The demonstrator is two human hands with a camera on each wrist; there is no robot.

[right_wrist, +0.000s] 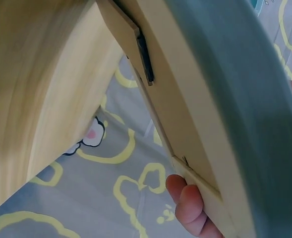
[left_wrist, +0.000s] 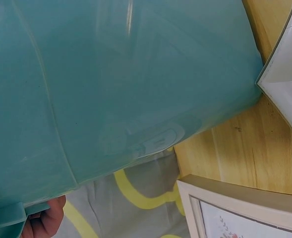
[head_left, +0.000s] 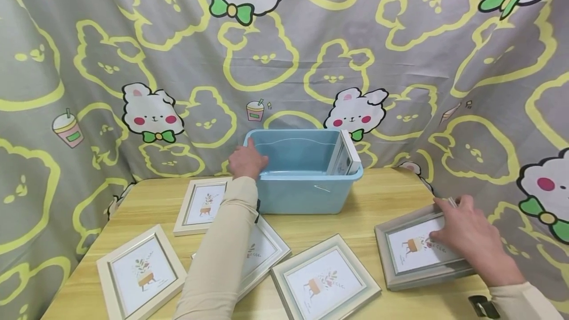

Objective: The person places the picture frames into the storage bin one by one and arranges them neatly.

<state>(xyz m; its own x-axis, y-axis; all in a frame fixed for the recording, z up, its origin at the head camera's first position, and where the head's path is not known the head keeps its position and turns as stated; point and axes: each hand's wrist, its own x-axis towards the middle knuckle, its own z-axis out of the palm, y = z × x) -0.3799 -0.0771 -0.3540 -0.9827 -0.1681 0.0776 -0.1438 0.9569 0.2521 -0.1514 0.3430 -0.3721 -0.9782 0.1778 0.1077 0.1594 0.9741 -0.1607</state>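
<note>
At the far middle of the table stands a light blue plastic bin (head_left: 302,196). My left hand (head_left: 249,160) grips its left rim, and in the left wrist view fingertips (left_wrist: 49,218) curl under the rim's edge. Inside the bin, a white picture frame (head_left: 350,149) stands upright against the right end. My right hand (head_left: 473,238) holds a grey picture frame (head_left: 391,260) by its right side, thumb over the front. The right wrist view shows this frame tilted, its brown backing (right_wrist: 178,114) with a dark stand piece, and fingers (right_wrist: 189,203) behind the edge.
Several more picture frames lie face up on the wooden table (head_left: 355,226): a cream one (head_left: 106,280) at the left, one (head_left: 188,211) beside the bin, one (head_left: 282,248) partly under my left arm, and a grey-green one (head_left: 284,280) at the front. A patterned curtain (head_left: 284,107) hangs behind.
</note>
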